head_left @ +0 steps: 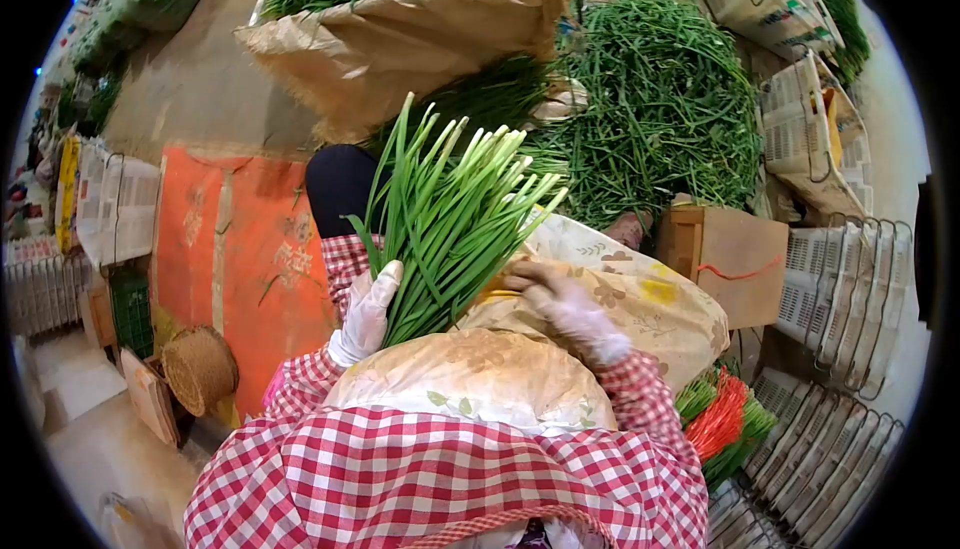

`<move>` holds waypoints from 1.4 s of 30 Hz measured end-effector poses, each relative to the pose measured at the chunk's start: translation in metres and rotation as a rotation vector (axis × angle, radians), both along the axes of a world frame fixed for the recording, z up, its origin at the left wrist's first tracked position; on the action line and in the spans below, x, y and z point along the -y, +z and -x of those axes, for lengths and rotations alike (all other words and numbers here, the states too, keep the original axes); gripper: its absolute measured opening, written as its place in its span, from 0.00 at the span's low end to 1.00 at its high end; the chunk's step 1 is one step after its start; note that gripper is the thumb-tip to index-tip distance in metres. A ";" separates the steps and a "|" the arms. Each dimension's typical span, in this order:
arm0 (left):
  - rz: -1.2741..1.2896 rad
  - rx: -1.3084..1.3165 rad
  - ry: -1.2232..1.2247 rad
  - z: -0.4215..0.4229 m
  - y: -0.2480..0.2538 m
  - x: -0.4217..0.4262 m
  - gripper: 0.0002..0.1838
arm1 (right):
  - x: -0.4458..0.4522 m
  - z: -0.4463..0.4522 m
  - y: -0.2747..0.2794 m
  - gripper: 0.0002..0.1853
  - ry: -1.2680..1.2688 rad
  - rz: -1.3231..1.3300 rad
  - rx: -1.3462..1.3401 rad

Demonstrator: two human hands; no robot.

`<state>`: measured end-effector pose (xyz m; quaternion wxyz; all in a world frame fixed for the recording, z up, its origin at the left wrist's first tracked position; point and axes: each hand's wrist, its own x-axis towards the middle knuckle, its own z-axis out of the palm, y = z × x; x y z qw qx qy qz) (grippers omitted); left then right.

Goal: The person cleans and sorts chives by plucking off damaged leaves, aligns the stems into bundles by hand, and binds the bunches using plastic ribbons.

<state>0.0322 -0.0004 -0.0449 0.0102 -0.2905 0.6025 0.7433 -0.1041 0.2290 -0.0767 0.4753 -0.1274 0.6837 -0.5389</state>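
Note:
A thick bunch of garlic chives rests over my lap, its pale cut ends pointing up and away from me. My left hand, in a white glove, is closed around the bunch's lower left side. To the right of the leaves, my gloved right hand hovers over the stained apron; its fingers are blurred, and I cannot tell whether they touch a stem. Beneath the bunch, the patterned cloth of the apron covers my lap.
Ahead stands a cloth-lined crate heaped with chives. A big pile of loose green leaves lies at front right, near a wooden box. White plastic crates line the right side. Red ties lie on chives beside me.

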 end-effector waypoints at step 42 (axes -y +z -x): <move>-0.034 -0.264 -0.316 0.161 0.047 -0.029 0.09 | -0.050 0.053 0.073 0.30 -0.321 0.187 0.034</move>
